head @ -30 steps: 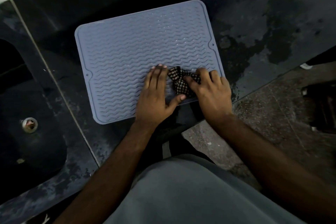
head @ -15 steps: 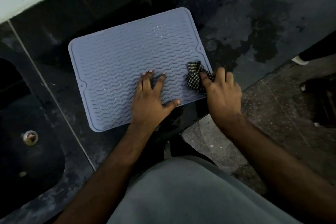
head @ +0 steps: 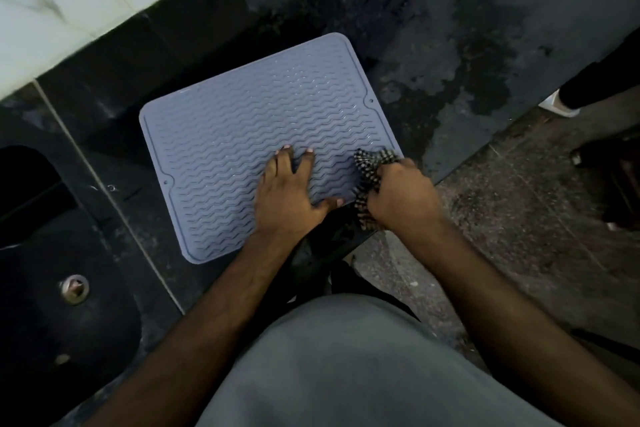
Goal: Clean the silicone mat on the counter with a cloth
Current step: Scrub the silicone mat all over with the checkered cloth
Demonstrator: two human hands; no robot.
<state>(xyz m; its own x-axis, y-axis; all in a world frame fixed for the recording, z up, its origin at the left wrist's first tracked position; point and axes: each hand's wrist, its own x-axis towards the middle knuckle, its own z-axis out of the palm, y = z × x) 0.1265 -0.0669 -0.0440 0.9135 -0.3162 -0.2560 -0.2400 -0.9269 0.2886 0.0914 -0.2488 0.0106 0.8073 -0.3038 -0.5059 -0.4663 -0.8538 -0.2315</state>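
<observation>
Cloth (head: 373, 166) seemingly within right fingers (head: 391, 173), mat-edge.

A dark sink (head: 52, 340) with a metal drain (head: 74, 289) sat left; white shoe (head: 557, 107) stood on the speckled floor (head: 502, 218).

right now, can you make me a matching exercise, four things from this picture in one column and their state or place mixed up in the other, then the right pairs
Things:
1. grey wavy-ribbed silicone mat
2. black-and-white checked cloth
3. left hand
4. round metal drain

States or places:
A. bunched up in the right hand's grip at the mat's near right corner
B. set in the dark sink at lower left
C. lying flat on the dark counter
D. fingers spread, pressing flat on the mat

Pairs: 1-C, 2-A, 3-D, 4-B
</observation>
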